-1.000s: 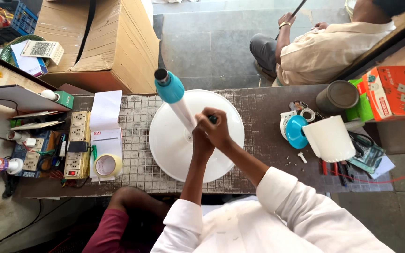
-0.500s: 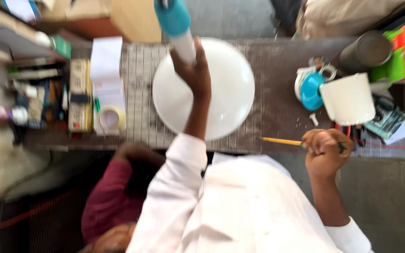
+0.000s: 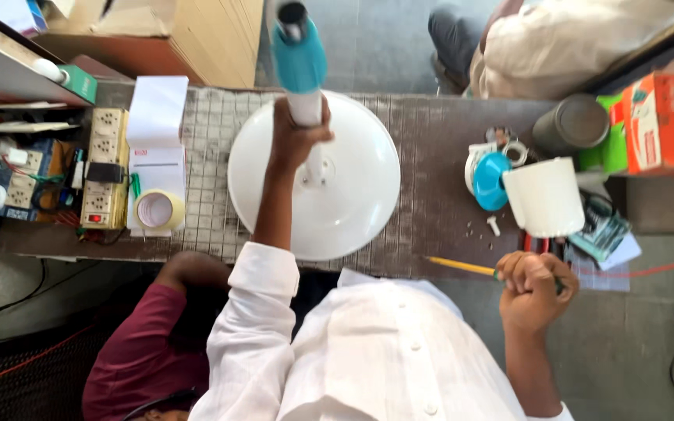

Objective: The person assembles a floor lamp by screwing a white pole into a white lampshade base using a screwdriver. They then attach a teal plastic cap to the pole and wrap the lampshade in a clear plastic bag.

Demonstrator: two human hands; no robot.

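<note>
A person in a white shirt stands at a dark workbench, the left hand wrapped tightly around the white pole rising from a round white base at the bench's middle; the pole has a teal collar near its top. The right hand, off the bench's near edge, is fisted around a yellow-shafted screwdriver. A white cup-shaped part and a roll of tape lie nearby.

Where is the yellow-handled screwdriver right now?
In the head view, the yellow-handled screwdriver is in the right hand, at the workbench's near edge, below the white cup.
</note>
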